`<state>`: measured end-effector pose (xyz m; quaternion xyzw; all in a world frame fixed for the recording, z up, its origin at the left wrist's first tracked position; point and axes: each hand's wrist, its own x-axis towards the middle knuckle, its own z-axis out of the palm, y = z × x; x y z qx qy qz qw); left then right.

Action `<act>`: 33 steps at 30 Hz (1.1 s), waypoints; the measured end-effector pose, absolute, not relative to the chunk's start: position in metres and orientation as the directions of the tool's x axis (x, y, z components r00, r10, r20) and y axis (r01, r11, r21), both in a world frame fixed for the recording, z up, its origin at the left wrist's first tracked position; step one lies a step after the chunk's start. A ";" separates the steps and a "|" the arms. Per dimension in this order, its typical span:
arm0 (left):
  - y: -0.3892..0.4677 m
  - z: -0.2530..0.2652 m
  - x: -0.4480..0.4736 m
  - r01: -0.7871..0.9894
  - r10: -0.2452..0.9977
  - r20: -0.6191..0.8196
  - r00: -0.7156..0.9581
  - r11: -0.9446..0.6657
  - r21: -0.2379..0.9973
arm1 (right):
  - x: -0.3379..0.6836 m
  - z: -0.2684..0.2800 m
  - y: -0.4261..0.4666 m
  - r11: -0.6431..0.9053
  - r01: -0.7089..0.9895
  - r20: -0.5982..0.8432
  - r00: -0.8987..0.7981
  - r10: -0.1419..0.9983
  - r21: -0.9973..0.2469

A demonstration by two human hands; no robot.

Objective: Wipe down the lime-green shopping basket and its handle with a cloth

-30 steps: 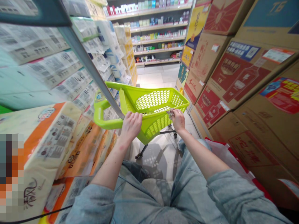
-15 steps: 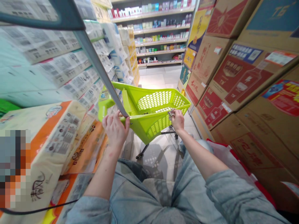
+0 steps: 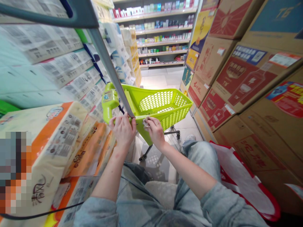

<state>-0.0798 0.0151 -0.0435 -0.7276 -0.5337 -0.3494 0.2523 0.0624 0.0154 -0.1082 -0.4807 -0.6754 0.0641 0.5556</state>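
Note:
A lime-green shopping cart (image 3: 165, 104) with a perforated basket stands in front of me, turned sideways. From its near side a grey metal pole (image 3: 110, 69) rises to a dark grey handle (image 3: 78, 19) at the upper left. My left hand (image 3: 123, 128) is closed over the cart's near rim, just left of the pole's foot. Pinched in the fingers of my right hand (image 3: 155, 130) is a crumpled whitish wipe (image 3: 146, 122), pressed against the near rim a little right of the pole. The basket shows no goods inside.
Stacked tissue packs (image 3: 63, 138) rise on my left and cardboard cartons (image 3: 243, 72) on my right. Shelves of small products (image 3: 165, 37) close the aisle ahead. A red-and-white bag (image 3: 246, 183) lies beside my right leg.
My right hand has slid left along the rim with the wipe, closer to the left hand. The cart's handle end, pole and my left hand have shifted slightly right.

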 end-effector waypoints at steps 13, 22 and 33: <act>0.017 -0.050 -0.081 0.945 0.625 0.765 0.155 -0.318 0.069 | 0.160 -0.160 0.059 0.223 0.644 0.571 0.402 0.716 -0.732; 0.015 -0.048 -0.076 0.951 0.601 0.784 0.157 -0.307 0.046 | 0.107 -0.181 0.041 0.323 0.632 0.582 0.254 0.772 -0.704; 0.015 -0.049 -0.074 0.947 0.623 0.767 0.149 -0.313 0.070 | 0.071 -0.177 0.031 0.236 0.460 0.410 0.328 0.851 -0.856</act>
